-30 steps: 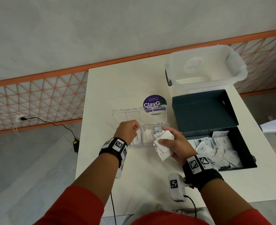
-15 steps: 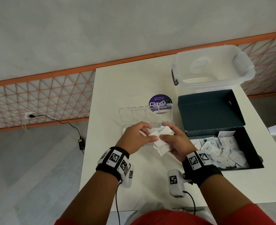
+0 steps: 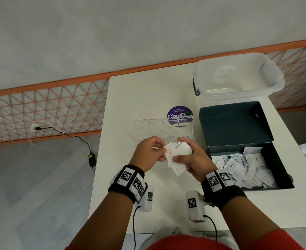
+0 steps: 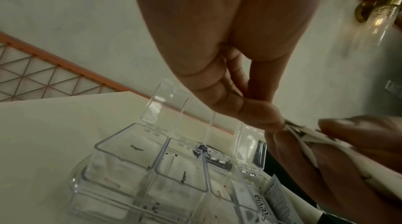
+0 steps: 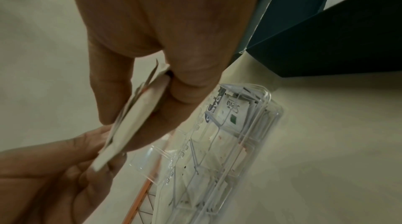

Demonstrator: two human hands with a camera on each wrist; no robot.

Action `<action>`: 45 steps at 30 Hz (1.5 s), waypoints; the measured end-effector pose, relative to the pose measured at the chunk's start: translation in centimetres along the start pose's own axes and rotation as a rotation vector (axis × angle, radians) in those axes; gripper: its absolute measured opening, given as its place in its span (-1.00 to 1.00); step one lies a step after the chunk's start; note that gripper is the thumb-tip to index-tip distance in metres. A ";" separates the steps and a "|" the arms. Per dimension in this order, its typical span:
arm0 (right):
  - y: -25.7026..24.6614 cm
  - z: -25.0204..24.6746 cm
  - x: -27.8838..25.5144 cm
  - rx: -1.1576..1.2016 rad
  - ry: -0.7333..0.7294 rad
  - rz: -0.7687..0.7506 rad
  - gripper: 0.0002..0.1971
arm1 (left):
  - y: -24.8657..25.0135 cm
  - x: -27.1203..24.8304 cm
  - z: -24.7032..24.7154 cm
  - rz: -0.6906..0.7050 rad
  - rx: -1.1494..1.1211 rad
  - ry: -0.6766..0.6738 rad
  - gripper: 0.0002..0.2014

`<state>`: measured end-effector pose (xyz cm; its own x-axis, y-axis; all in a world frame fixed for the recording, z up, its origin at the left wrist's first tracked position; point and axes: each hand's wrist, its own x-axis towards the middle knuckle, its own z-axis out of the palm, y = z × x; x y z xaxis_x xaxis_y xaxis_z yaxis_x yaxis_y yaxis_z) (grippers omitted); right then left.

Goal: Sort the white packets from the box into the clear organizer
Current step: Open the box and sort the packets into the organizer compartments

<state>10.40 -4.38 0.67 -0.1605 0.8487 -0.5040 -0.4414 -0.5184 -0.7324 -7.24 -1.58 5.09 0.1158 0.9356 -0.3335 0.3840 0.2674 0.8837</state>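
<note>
Both hands were held together above the white surface (image 3: 127, 98), just in front of the clear organizer (image 3: 164, 129). The right hand (image 3: 192, 159) had its fingers and thumb curled around a small stack of white packets (image 3: 180, 153), which was fanned a little. The left hand (image 3: 148, 154) pinched the left edge of this stack between the thumb and the fingertips; one packet at that edge showed red print. In the right wrist view the stack (image 5: 135, 119) stood on its edge between the thumb and the fingers, and the left hand (image 5: 54, 172) touched its lower end.

The organizer lay on the surface with its lid flaps standing up. In the left wrist view its compartments (image 4: 152, 167) already held some packets: one marked "Sugar", one marked "Pepper", and on the right side one marked "Stevia" (image 4: 259, 203).

To the right of the hands stood the dark box (image 3: 278, 159), open, with its lid folded back. Many white packets (image 3: 253, 170) lay loose inside it. Behind the box stood a clear plastic tub (image 3: 238, 76). A round purple sticker (image 3: 177, 112) was on the surface, behind the organizer.
</note>
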 end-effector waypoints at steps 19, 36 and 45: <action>-0.9 -5.5 0.2 0.054 0.204 -0.079 -0.39 | -0.9 4.3 0.5 0.055 0.281 0.058 -0.83; -1.1 -6.6 0.6 0.054 0.202 -0.057 -0.40 | -2.4 6.2 4.7 0.267 1.202 -0.350 -0.68; -1.6 -5.1 0.9 0.048 0.152 0.003 -0.49 | 0.0 3.5 3.0 0.243 0.429 0.017 -0.87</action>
<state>15.42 -3.29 -0.96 -0.0276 0.8198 -0.5719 -0.4831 -0.5119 -0.7104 -4.09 1.03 2.89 0.2358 0.9636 -0.1258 0.6906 -0.0751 0.7193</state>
